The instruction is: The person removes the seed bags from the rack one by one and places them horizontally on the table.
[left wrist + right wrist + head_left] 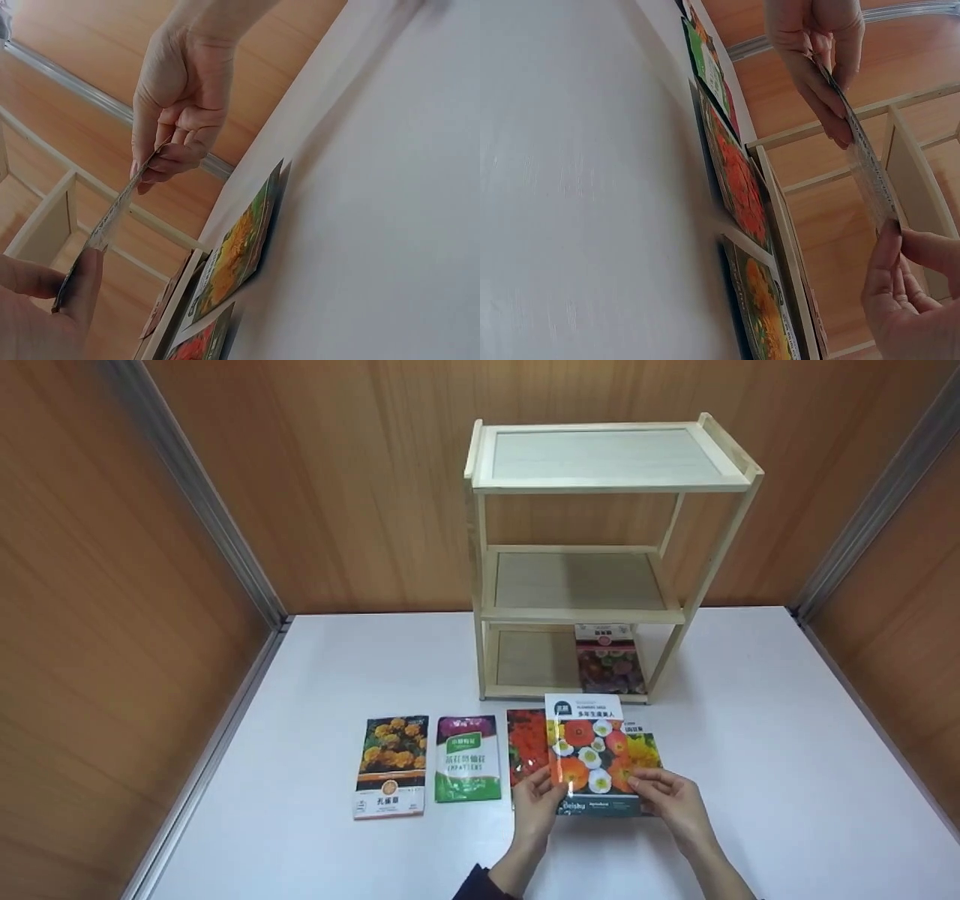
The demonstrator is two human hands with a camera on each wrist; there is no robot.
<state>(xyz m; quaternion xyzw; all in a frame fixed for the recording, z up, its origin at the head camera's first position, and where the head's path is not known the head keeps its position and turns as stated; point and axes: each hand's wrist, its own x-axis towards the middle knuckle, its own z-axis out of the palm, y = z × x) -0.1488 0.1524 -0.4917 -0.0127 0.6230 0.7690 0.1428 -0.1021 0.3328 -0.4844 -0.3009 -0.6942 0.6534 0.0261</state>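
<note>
Both hands hold up a flower seed packet (592,742) with orange, red and white blooms above the table. My left hand (534,810) pinches its lower left edge and my right hand (675,804) its lower right edge, thumbs on the printed front. From the wrist views the packet (870,172) appears nearly edge-on, raised off the surface. Beneath it lie a red-flower packet (525,739) and a yellow-flower packet (234,255), both partly hidden by it in the head view.
A three-tier wooden shelf (615,615) stands behind, a dark-flower packet (611,661) on its bottom tier. To the left lie a marigold packet (390,765) and a green-and-white packet (467,761). Wooden walls (337,495) border the white table (300,697).
</note>
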